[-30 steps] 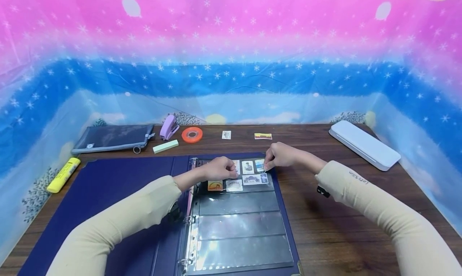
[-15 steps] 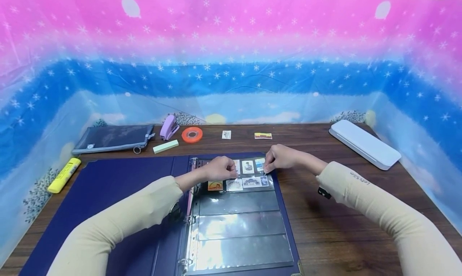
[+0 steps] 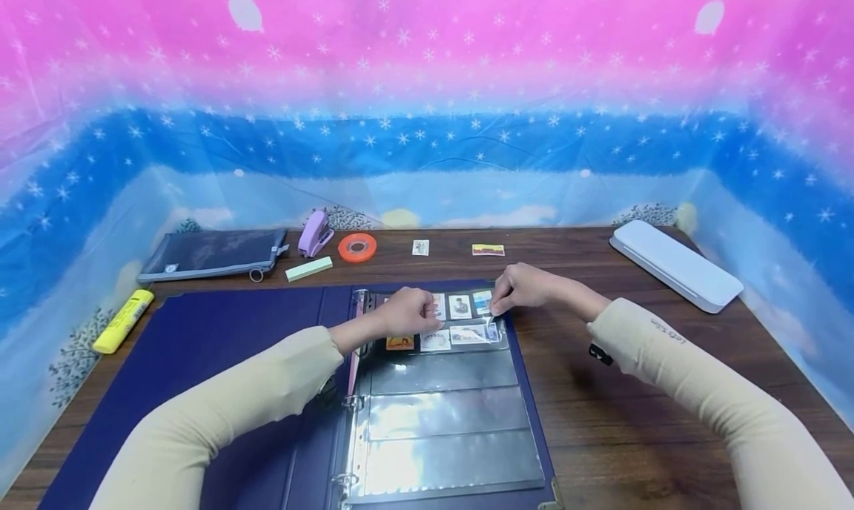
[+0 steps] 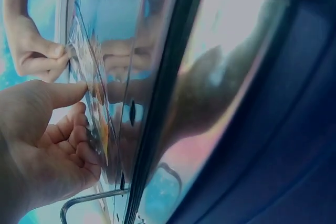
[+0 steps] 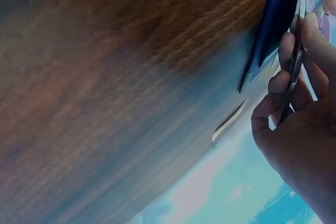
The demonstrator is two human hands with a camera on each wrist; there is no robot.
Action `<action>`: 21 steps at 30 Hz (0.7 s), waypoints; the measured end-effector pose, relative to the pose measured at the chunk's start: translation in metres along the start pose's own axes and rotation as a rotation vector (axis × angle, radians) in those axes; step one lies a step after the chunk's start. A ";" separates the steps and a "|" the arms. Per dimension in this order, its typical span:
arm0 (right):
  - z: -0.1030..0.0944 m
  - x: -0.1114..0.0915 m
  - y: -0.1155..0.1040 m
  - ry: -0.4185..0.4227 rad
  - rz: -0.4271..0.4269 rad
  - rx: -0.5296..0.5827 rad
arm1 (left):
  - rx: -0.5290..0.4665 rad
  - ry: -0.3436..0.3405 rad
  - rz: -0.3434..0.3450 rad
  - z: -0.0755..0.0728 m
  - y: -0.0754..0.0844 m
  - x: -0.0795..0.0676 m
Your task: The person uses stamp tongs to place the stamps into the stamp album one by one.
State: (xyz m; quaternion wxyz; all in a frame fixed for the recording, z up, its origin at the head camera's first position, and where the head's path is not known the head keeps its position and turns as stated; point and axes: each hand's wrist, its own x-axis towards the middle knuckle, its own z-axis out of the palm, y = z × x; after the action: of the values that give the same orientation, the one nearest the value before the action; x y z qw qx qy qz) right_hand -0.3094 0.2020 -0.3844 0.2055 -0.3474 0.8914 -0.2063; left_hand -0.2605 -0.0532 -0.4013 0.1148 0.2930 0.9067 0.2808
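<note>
An open navy stamp album [image 3: 220,376] holds a black page [image 3: 443,376] with clear pockets. My left hand [image 3: 407,311] lies over the top of this page; thumb and curled fingers pinch the clear film [image 4: 86,51] of a pocket. In my right hand [image 3: 520,287] is a pair of tweezers [image 5: 295,69], its tips at the top pockets' right end. Below the tips lies a wide purplish stamp [image 3: 467,335], partly under glare. Beside it are a round-motif stamp [image 3: 435,340] and an orange stamp [image 3: 400,342]. A portrait stamp [image 3: 459,307] and a blue one [image 3: 482,302] sit above.
Two loose stamps, one grey [image 3: 420,247] and one yellow-red [image 3: 488,250], lie behind the album. Along the back are a mesh pouch [image 3: 213,254], purple stapler [image 3: 315,233], orange tape roll [image 3: 357,247] and green block [image 3: 309,268]. A yellow tube [image 3: 123,322] lies left, a white case [image 3: 675,265] right.
Bright glare now shows on the film over the wide stamp, near the tweezer tips. Both hands stay nearly in place; the whole view has shifted slightly.
</note>
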 end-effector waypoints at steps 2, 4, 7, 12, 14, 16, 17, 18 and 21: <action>0.000 0.000 0.002 0.020 -0.001 0.014 | 0.000 -0.007 0.002 -0.002 -0.001 -0.002; 0.000 0.001 0.003 0.043 -0.005 0.028 | 0.009 -0.026 0.016 -0.005 -0.002 -0.004; 0.000 0.003 0.006 0.076 -0.005 0.031 | 0.022 -0.076 0.054 -0.011 -0.002 -0.010; -0.004 0.003 0.010 0.118 0.036 0.025 | 0.106 -0.135 0.111 -0.018 0.001 -0.033; -0.008 0.004 0.013 0.145 0.055 0.017 | 0.147 -0.143 0.122 -0.017 0.003 -0.044; -0.011 0.005 0.019 0.184 0.072 -0.009 | 0.165 -0.154 0.118 -0.014 0.005 -0.053; -0.014 0.006 0.022 0.203 0.089 -0.019 | 0.174 -0.156 0.118 -0.012 0.007 -0.057; -0.016 0.007 0.026 0.220 0.106 -0.026 | 0.183 -0.156 0.112 -0.010 0.009 -0.060; -0.023 0.010 0.039 0.256 0.163 -0.059 | 0.206 -0.151 0.106 -0.005 0.015 -0.066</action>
State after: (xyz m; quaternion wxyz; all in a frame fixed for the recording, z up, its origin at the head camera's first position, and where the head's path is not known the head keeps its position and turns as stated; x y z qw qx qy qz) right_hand -0.3483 0.2262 -0.3874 0.0961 -0.2507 0.9412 -0.2053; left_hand -0.2025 -0.0849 -0.3855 0.1371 0.3710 0.9028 0.1690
